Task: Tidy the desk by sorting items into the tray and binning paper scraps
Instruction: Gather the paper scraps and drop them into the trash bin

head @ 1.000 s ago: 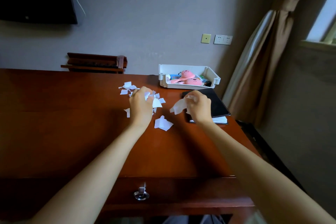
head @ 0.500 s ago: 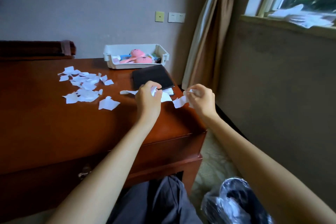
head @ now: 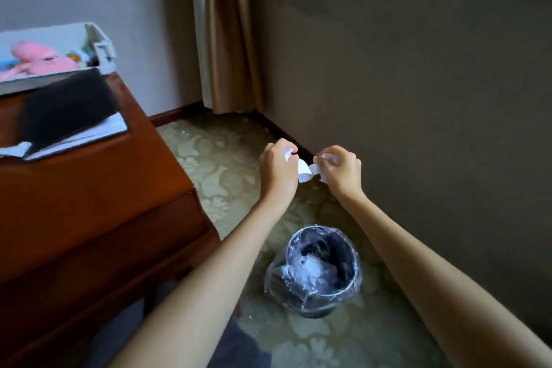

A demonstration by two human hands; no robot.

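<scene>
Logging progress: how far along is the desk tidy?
Done: white tray holds pink toys; bin already has paper. In hand: left hand and right hand hold paper scraps, not above the bin. Left: drop them; black notebook remains on the desk.

— Arms? Both stretched forward, bare to past the elbow, wrists nearly level.
— Hands? Left hand [head: 277, 169] and right hand [head: 339, 169] close together, backs up, fingers curled shut, pinching paper scraps [head: 305, 171].
</scene>
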